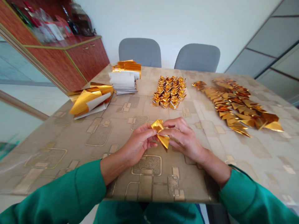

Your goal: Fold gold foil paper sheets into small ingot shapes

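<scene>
Nearest my view, two green fabric sleeves (58, 189) reach in over the beige-and-brown patterned bench (149, 189). Ahead of them, the left hand (137, 144) has its fingers closed on the left side of a small, pointed piece of folded gold foil paper (157, 125); the right hand (187, 138) pinches its right side. I see the piece between both hands, over the near part of the bench.

Beyond, to the right, lie overlapping rows of flat-folded gold paper (233, 104). To the left I find loosely curled gold sheets with white backs (91, 98). At centre sits a block of upright, shiny gold folded shapes (169, 91); left of it, a stack of white-and-gold paper (123, 81). Farthest, two grey chairs (140, 51) stand by the white wall (173, 21).
</scene>
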A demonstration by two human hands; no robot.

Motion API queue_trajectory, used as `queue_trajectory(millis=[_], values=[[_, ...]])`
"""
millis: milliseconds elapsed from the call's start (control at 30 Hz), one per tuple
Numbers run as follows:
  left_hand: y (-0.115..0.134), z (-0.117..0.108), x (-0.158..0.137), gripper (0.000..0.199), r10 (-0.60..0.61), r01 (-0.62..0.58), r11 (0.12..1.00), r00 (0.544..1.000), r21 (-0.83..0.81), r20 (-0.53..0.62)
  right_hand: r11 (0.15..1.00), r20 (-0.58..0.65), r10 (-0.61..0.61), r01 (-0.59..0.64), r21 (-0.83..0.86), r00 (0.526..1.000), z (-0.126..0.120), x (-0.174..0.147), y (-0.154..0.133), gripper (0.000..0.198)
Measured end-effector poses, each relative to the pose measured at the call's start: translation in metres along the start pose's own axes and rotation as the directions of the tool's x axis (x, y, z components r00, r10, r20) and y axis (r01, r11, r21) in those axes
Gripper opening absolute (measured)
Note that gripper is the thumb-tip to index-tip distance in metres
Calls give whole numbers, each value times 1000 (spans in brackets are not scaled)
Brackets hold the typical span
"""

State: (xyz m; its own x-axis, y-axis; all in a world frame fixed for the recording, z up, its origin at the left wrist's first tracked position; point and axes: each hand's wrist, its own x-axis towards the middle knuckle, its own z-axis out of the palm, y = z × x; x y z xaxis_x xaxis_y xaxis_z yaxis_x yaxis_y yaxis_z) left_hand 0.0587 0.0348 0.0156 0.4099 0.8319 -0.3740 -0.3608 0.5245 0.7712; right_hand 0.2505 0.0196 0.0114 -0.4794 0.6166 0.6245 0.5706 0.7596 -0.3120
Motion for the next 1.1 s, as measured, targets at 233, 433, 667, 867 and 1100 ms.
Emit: queue_trajectory(millis=[233,433,667,867,1100], values=[[0,-1,2,20,-60,61,998,998,-34,3,988,-4,-107,106,-115,994,-10,-1,0,19],[0,0,3,19,-53,46,995,996,-94,-74,954,72,-194,205,-217,978,-15,2,-1,21],[-3,-3,4,14,-76,67,993,993,-100,-90,956,101,-238,252,-152,966,-17,2,4,21],[-2,-2,3,13,-82,72,988,994,-137,-69,988,85,-145,148,-34,986,-11,2,6,20],[0,-2,4,12,-101,89,990,989,-110,-110,954,116,-269,281,-107,956,-15,5,1,13]])
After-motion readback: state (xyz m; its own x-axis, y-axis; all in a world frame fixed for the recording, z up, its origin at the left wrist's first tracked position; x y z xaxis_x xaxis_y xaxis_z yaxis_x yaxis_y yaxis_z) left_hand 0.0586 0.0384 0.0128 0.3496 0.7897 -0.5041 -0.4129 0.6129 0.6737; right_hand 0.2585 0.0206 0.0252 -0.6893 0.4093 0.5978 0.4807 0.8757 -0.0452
